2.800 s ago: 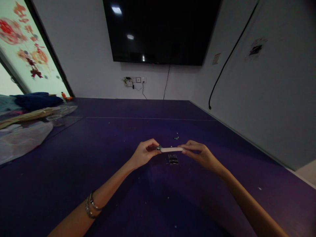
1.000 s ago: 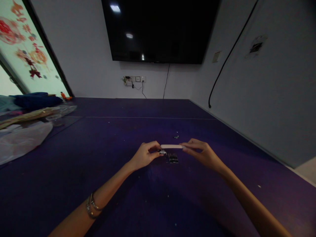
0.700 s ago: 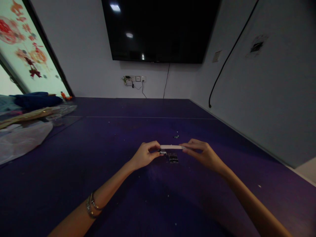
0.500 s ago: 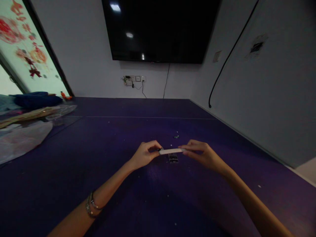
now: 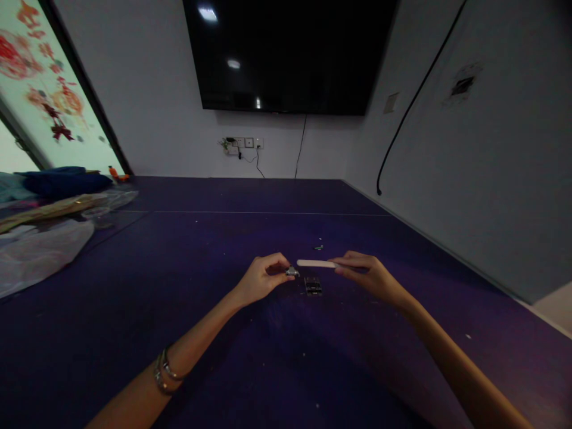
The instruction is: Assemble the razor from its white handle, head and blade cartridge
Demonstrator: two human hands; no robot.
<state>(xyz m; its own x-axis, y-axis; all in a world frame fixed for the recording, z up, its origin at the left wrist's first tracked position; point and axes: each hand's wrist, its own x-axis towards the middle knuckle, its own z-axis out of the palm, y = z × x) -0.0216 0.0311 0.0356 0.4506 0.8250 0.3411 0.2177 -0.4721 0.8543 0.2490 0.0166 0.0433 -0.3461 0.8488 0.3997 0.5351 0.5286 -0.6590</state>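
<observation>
My left hand (image 5: 263, 277) is closed in a pinch on a small shiny metal piece (image 5: 292, 272), just above the dark purple table (image 5: 187, 280). My right hand (image 5: 366, 275) pinches one end of a thin white strip (image 5: 315, 263), held level and pointing left. The strip's free end hangs a little above and right of the metal piece, not touching it. A small dark component (image 5: 313, 285) lies on the table below, between the two hands. Bracelets (image 5: 164, 370) circle my left wrist.
A tiny dark bit (image 5: 318, 247) lies farther back on the table. Clear plastic sheets (image 5: 40, 250) and blue cloth (image 5: 62, 182) are piled at the left. A black screen (image 5: 290, 56) hangs on the back wall above sockets (image 5: 243, 144). A grey wall (image 5: 469, 179) borders the table's right side.
Half a second ago the strip's left end met the metal piece at my left fingers. Now the right hand has lifted the strip slightly up and right, so the two are apart.
</observation>
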